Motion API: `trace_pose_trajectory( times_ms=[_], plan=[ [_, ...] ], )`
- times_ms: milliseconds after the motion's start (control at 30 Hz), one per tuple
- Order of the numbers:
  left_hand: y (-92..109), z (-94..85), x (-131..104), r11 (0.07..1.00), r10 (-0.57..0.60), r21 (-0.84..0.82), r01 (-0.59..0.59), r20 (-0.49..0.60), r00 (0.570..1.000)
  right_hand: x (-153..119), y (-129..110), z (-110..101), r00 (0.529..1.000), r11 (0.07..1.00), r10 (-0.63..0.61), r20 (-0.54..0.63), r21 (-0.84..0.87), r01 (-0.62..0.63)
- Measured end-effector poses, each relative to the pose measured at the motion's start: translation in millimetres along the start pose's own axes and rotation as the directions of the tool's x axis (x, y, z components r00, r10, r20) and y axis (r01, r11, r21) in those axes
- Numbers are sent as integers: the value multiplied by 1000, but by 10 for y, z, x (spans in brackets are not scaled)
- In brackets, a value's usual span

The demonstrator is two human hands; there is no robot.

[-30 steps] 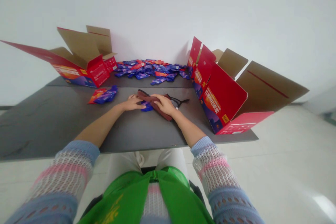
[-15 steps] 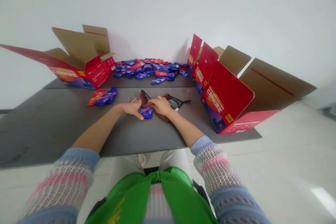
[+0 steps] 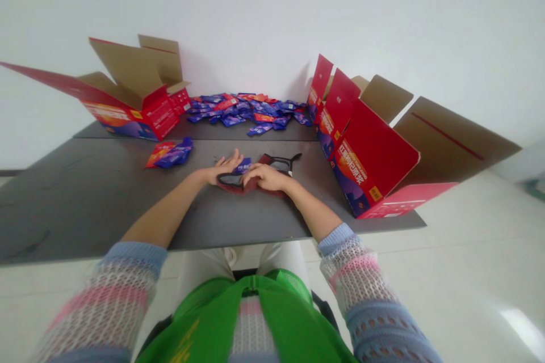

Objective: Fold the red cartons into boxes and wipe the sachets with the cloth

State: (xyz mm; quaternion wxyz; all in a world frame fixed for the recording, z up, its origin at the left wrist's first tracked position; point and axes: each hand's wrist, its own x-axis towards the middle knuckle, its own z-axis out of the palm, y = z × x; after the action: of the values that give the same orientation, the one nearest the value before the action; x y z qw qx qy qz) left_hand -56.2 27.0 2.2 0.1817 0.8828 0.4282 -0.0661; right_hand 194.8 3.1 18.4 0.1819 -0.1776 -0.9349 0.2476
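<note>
A dark red drawstring pouch (image 3: 249, 184) lies on the grey table (image 3: 85, 193) in front of me, its dark mouth (image 3: 230, 180) held apart. My left hand (image 3: 219, 169) grips the left side of the mouth, fingers partly spread. Gripping the pouch's right side is my right hand (image 3: 267, 177). A blue packet (image 3: 243, 165) sits between the fingertips of both hands, just above the mouth. Which hand holds it I cannot tell. The pouch's black cord (image 3: 289, 160) trails to the right.
A heap of blue and red packets (image 3: 247, 109) lies at the table's back by the wall. A few more packets (image 3: 170, 154) lie to the left. Open red cardboard boxes stand at the back left (image 3: 136, 110) and at the right (image 3: 370, 153).
The blue packet has gone from the table beside the pouch up to its mouth. Both hands have turned the pouch and pulled its mouth apart. The cord has shifted with it.
</note>
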Motion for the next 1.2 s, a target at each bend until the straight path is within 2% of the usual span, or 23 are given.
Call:
trace_pose_trajectory(
  times_ms=[100, 200, 333, 467, 667, 767, 867, 933, 1000, 1133, 1200],
  plan=[
    [11, -18, -26, 1000, 15, -4, -15, -20, 1000, 20, -24, 40, 988, 986, 126, -91, -102, -135],
    [70, -31, -48, 1000, 0, -15, 0, -43, 999, 39, -12, 60, 948, 935, 245, -205, -208, -286],
    [161, -34, -65, 996, -43, -81, 36, -89, 995, 47, 26, 49, 909, 880, 323, -264, -270, -391],
    [209, -43, -80, 995, -65, -80, 56, -117, 991, 11, -22, 13, 925, 890, 300, -235, -280, -360],
    [194, -64, -105, 996, -88, -36, 87, -29, 996, -25, -281, -69, 976, 928, 189, -112, -303, -215],
    [162, -28, -107, 995, -64, -79, 60, -55, 996, 6, -317, -73, 994, 949, 103, -27, -298, -107],
    [107, 21, -70, 994, -89, -76, 82, -87, 992, 29, -270, -31, 998, 954, 68, 7, -294, -63],
    [70, 37, -28, 990, -140, -42, 137, -90, 986, 37, -230, 11, 997, 950, 83, 1, -302, -79],
    [52, 30, 9, 988, -152, 2, 153, -69, 986, 51, -195, 52, 989, 932, 140, -48, -330, -148],
    [76, -13, 31, 994, -98, 46, 99, -23, 995, 141, -116, 88, 937, 859, 295, -188, -377, -346],
    [91, -10, 28, 993, -113, 40, 114, -32, 993, 205, -77, 78, 908, 822, 351, -228, -391, -415]
  ],
)
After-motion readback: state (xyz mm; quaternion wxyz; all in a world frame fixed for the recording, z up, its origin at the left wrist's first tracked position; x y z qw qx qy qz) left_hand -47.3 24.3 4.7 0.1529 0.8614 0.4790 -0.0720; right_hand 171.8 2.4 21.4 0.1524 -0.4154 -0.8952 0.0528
